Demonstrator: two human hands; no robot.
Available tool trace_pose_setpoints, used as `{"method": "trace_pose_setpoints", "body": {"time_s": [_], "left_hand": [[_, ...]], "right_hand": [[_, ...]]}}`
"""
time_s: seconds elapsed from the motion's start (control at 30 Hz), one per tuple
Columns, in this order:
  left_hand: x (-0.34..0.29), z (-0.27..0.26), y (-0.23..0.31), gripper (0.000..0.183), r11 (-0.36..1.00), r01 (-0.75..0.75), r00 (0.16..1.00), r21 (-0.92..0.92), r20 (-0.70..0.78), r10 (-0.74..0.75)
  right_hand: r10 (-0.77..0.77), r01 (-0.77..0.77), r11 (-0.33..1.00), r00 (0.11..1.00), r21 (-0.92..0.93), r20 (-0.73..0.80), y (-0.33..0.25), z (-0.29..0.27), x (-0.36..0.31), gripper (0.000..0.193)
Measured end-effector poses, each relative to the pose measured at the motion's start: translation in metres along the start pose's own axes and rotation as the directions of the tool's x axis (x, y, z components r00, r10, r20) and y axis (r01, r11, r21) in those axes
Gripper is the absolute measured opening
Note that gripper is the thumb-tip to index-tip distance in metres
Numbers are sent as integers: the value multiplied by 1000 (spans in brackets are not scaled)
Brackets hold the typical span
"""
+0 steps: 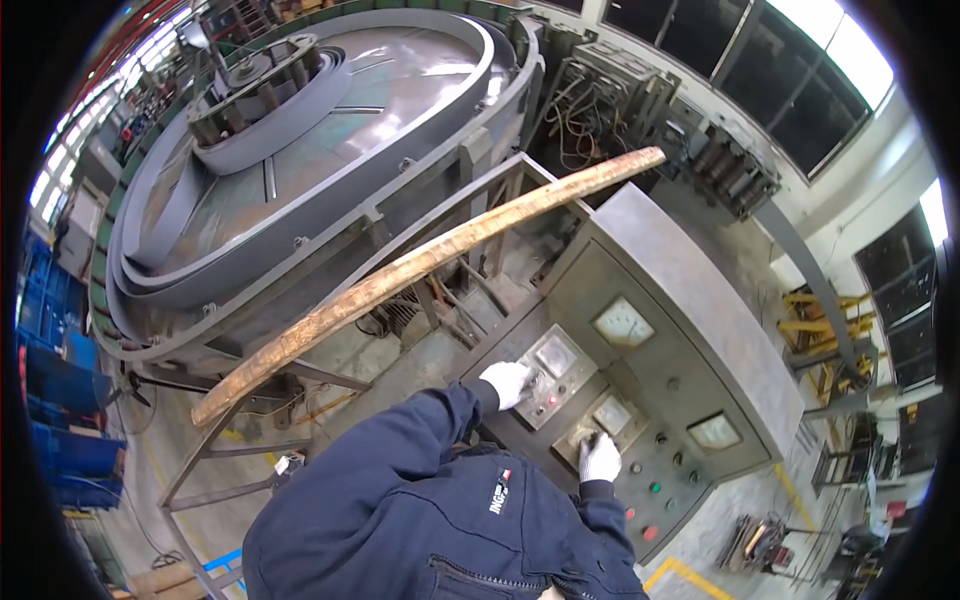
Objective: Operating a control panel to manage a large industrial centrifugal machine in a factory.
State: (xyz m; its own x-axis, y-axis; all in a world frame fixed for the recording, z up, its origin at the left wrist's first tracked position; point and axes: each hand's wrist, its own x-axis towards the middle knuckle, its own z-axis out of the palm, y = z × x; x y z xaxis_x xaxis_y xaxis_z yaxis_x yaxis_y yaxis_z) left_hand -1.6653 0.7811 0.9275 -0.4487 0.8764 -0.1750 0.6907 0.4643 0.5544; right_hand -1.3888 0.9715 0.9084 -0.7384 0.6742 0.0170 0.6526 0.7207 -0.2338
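Both of my hands wear white gloves and are at a grey control console point(690, 270). My left hand point(508, 384) is closed at a dark control knob point(537, 379) on the left metal panel, below a square gauge point(556, 354). A lit red lamp point(552, 399) is just beside it. On the right-hand panel, my right hand point(600, 460) has its fingers closed around another control knob, which they mostly cover. A second square gauge point(612, 413) sits right above those fingers. Dark blue sleeves cover both my arms.
A long wooden pole point(440, 250) slants across, in front of a large oval machine point(400, 75) holding coiled grey metal strip point(290, 285). Coloured push buttons point(656, 488) line the console's right side, with a red button point(650, 533) lowest. Cabled machinery point(600, 90) stands behind.
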Motion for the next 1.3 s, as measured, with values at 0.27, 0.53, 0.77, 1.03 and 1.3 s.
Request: {"method": "trace_pose_setpoints", "body": {"time_s": [0.27,0.53,0.77,1.03,1.3], "left_hand": [[-2,-2,-6,38,995,-50,997,-84,-64,44],[6,4,-18,38,989,-74,996,-128,-50,68],[8,4,-25,41,984,-127,992,-122,-33,124],[11,3,-28,45,985,-147,988,-87,31,150],[11,2,-20,41,984,-148,989,-94,-8,148]], "right_hand": [[126,-126,992,992,11,6,-3,9,-2,35],[305,-305,952,952,13,16,-32,-7,-1,34],[200,-197,978,979,62,-44,-31,3,-6,32],[181,-180,983,978,17,-102,-32,7,-9,27],[221,-219,975,974,45,-51,-27,5,-10,27]]}}
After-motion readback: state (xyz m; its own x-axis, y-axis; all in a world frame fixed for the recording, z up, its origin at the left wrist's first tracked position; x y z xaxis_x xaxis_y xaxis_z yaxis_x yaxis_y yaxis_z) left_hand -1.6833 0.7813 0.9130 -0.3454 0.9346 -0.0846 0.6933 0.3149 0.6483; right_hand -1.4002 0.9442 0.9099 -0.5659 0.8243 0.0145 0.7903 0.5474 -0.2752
